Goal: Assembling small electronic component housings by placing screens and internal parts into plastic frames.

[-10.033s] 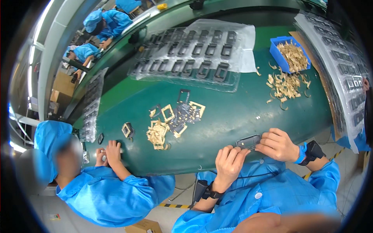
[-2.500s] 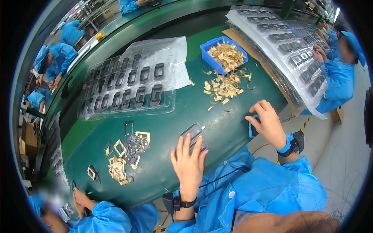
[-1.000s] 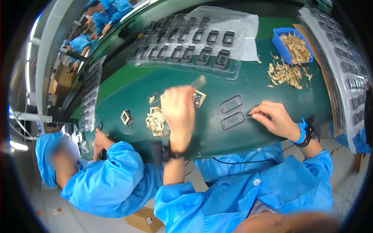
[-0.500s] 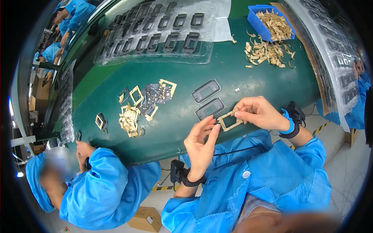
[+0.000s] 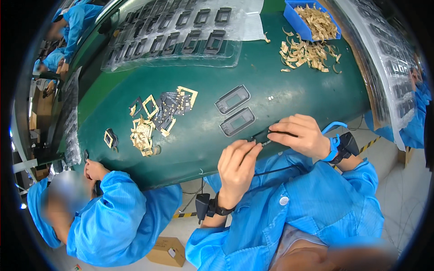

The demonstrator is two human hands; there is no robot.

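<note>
Both hands meet at the near edge of the green bench (image 5: 289, 97), at about 6 o'clock in the head view: the left hand (image 5: 236, 163) and the right hand (image 5: 299, 134) pinch between their fingertips a small thin dark part (image 5: 266, 141), too small to make out further, held just over the bench edge. Just beyond it, toward 12 o'clock, two dark rectangular frames (image 5: 234, 110) lie side by side on the bench and look already set down, so the work seems partly done; the scattered tan and dark pieces (image 5: 159, 115) at 9 o'clock suggest more remains. Clear plastic trays of frames (image 5: 181, 36) sit at 11 o'clock, and a blue bin of tan scraps (image 5: 312, 18) with spilled scraps (image 5: 307, 52) at 1 o'clock. Open green surface lies between the frames and the trays. To the left, a co-worker in a blue coat (image 5: 122, 217) sits close, narrowing room on that side; the bench edge curves right beneath the hands.
</note>
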